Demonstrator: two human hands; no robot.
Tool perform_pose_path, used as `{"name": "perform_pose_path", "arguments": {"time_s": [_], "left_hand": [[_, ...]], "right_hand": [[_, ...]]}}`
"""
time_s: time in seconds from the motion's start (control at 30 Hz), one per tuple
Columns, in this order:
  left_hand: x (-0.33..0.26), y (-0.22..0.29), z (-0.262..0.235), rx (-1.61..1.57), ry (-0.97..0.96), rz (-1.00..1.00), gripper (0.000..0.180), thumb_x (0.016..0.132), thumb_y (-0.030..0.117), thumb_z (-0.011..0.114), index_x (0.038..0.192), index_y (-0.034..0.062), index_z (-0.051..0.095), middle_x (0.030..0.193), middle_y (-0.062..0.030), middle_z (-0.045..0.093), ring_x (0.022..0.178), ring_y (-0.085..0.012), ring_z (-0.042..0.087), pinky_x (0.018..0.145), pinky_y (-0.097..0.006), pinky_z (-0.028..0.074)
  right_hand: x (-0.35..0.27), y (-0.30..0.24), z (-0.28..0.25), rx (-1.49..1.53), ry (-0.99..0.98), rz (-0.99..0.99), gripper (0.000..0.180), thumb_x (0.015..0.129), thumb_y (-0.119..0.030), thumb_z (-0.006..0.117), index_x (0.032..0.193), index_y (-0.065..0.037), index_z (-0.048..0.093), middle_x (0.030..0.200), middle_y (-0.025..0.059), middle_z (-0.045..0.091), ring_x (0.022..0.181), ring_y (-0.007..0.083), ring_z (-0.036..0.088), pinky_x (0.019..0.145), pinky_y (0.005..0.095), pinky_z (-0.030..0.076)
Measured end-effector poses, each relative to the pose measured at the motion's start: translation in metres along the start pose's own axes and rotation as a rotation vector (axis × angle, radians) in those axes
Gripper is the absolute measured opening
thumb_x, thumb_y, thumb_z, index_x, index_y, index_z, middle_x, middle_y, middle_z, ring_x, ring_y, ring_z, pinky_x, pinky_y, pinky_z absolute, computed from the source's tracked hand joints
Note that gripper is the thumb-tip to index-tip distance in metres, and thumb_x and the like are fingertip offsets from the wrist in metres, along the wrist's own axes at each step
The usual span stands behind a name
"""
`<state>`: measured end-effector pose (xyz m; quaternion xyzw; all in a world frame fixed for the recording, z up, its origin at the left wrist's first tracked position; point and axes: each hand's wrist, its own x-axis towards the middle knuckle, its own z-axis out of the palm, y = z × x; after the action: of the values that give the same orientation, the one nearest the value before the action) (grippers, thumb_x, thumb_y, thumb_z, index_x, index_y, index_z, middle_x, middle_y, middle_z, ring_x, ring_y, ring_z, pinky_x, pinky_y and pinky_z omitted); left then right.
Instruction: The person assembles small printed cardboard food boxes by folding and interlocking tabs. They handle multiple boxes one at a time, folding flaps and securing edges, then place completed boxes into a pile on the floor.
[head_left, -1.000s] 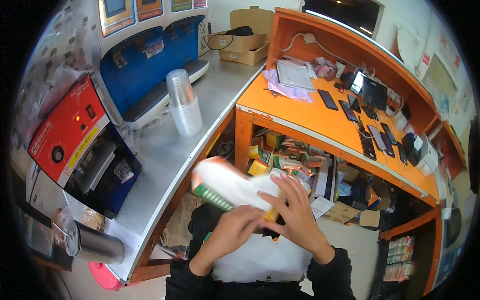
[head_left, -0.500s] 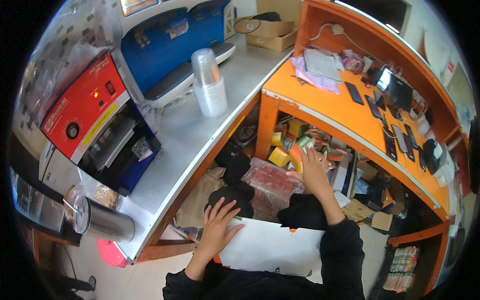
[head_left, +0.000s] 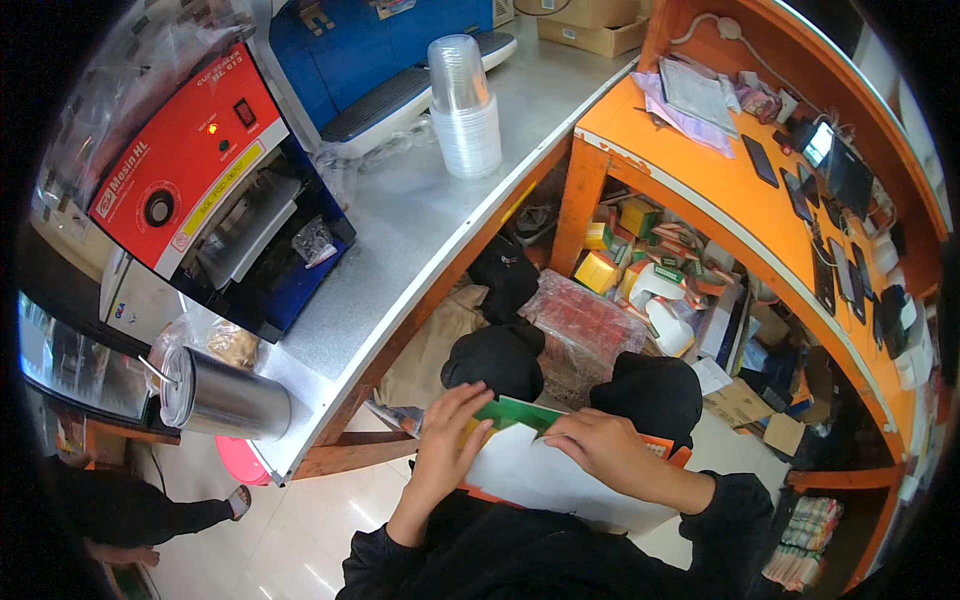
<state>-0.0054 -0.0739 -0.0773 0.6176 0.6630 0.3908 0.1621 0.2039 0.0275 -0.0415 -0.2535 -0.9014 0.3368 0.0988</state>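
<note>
Single head view, fisheye, looking steeply down, close over lap, steel counter (head_left: 420,230) left

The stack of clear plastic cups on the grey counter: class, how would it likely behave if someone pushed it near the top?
The stack of clear plastic cups stands tall on a narrow footprint, so it would probably tip rather than slide. The cups look thin and see-through, so probably light. On the smooth counter, a low push might slide it instead.

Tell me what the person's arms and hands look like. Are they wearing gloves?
No gloves. Both the left hand and the right hand are bare, with no rings or watch that I can make out. Long black sleeves cover both arms down to the wrists, plain, with no markings showing.
</note>
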Motion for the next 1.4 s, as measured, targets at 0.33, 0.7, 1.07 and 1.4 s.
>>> {"name": "perform_pose_path", "arguments": {"time_s": [0.33,0.7,1.07,1.4], "left_hand": [[0.025,0.066,-0.013,-0.565,0.307,0.350,0.028,0.078,0.005,0.062,0.105,-0.0011,0.054,0.102,-0.0182,0.059,0.097,-0.0299,0.058,0.086,-0.037,0.043],[0.044,0.084,-0.027,-0.632,0.334,0.316,0.022,0.075,-0.003,0.069,0.095,-0.0033,0.061,0.093,-0.0141,0.066,0.083,-0.0209,0.064,0.074,-0.031,0.049],[0.068,0.089,0.011,-0.270,0.524,0.501,0.009,0.073,-0.005,0.066,0.082,-0.0038,0.063,0.085,-0.0166,0.064,0.079,-0.0287,0.064,0.073,-0.032,0.048],[0.067,0.077,-0.007,-0.669,0.198,0.255,0.016,0.073,-0.005,0.068,0.089,-0.0042,0.066,0.091,-0.0135,0.065,0.083,-0.0194,0.062,0.072,-0.027,0.047]], "right_hand": [[-0.011,-0.027,-0.136,-0.311,1.267,-0.258,0.007,0.076,-0.005,0.068,0.081,-0.004,0.064,0.072,0.0041,0.062,0.065,0.0154,0.059,0.062,0.0275,0.048],[0.008,-0.043,-0.047,-0.186,0.783,-0.563,0.029,0.063,-0.012,0.073,0.092,-0.009,0.070,0.087,0.0053,0.061,0.076,0.0208,0.060,0.075,0.0371,0.053],[0.033,-0.052,-0.035,0.371,1.081,-0.299,0.016,0.065,0.001,0.076,0.076,-0.003,0.064,0.079,0.0081,0.059,0.072,0.0183,0.058,0.067,0.0267,0.046],[0.034,-0.050,-0.024,0.301,1.093,-0.197,0.016,0.065,-0.004,0.077,0.072,-0.005,0.063,0.075,0.0064,0.059,0.072,0.0192,0.057,0.073,0.0302,0.043]]}}
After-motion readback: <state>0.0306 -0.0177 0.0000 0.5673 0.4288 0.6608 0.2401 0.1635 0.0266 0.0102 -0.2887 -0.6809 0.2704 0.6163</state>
